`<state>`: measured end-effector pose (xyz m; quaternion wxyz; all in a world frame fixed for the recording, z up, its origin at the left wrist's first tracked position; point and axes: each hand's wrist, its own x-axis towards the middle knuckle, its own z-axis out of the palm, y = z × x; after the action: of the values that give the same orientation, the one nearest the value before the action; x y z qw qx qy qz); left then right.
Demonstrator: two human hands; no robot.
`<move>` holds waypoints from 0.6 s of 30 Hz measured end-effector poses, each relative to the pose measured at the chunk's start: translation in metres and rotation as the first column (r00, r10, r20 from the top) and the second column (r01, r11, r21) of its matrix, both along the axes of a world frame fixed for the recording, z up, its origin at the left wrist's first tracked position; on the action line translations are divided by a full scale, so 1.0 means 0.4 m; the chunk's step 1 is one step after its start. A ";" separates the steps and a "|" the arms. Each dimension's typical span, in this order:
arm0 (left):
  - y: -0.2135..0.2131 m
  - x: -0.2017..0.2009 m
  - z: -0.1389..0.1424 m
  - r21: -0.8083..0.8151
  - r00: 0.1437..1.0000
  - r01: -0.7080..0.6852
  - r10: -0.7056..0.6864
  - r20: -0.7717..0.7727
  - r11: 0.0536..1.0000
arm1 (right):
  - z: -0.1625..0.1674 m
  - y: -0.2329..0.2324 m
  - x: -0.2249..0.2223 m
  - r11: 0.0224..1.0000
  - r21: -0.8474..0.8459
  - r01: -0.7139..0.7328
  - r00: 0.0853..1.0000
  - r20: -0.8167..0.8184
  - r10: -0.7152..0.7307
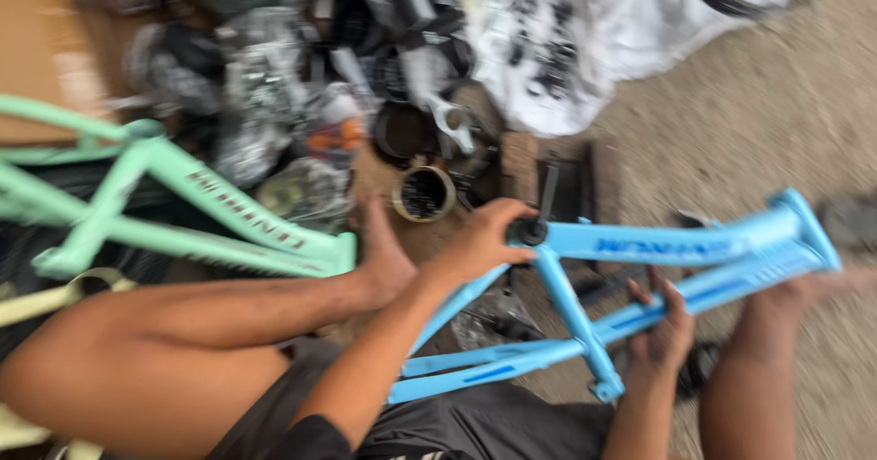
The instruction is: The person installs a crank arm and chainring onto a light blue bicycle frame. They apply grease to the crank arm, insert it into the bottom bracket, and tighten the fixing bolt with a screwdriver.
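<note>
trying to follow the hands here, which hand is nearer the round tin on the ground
Left. The left hand grips the blue bike frame at its seat tube top, just right of the round tin. The right hand holds the frame's lower tube, farther away.

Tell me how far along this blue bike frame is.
Done: little shows; the blue frame is bare, no wheels or fork fitted. In hand: the left hand closes on the seat-tube top, the right hand grips the down tube. Left: loose parts lie unfitted on the ground beside a bare green frame. The view is blurred.
</note>
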<state>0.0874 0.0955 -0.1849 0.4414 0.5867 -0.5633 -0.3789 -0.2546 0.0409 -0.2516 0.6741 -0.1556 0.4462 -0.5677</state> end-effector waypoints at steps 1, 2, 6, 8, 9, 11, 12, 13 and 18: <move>0.007 0.012 0.006 0.020 1.000 -0.007 0.007 -0.005 1.000 | 0.007 0.002 0.002 1.000 -0.002 -0.007 1.000 -0.018 0.007; 0.012 0.026 0.012 0.007 0.999 0.008 -0.008 0.032 1.000 | 0.018 0.004 0.005 1.000 0.001 0.001 1.000 -0.030 -0.001; 0.013 0.059 0.026 0.162 0.987 -0.149 0.136 0.091 0.975 | 0.058 0.007 0.025 0.999 0.021 0.027 0.998 -0.050 -0.026; 0.002 0.052 0.025 0.159 0.988 -0.139 0.148 -0.052 0.977 | 0.068 0.008 0.028 0.999 0.027 0.033 0.998 -0.055 -0.031; -0.005 0.042 0.022 0.159 0.980 -0.140 0.160 -0.121 0.977 | 0.069 0.008 0.026 0.999 0.027 0.032 0.998 -0.055 -0.031; -0.019 0.016 0.012 0.083 0.996 -0.048 0.054 -0.069 0.995 | 0.060 0.009 0.016 0.999 0.024 0.029 0.998 -0.060 -0.028; -0.025 0.001 0.005 0.046 0.999 -0.003 0.005 -0.038 0.999 | 0.052 0.009 0.008 0.999 0.018 0.027 0.998 -0.062 -0.026; -0.032 -0.012 -0.003 0.052 0.999 0.049 -0.049 0.009 0.997 | 0.039 0.008 0.001 1.000 0.009 0.025 0.998 -0.062 -0.024; -0.051 -0.039 -0.041 -0.025 0.954 0.007 0.001 0.299 1.000 | -0.035 -0.001 -0.036 0.995 -0.083 -0.058 0.993 -0.108 0.049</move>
<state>0.0717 0.0750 -0.2015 0.3580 0.6306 -0.6295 -0.2790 -0.2691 0.0405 -0.2657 0.6574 -0.2263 0.4519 -0.5589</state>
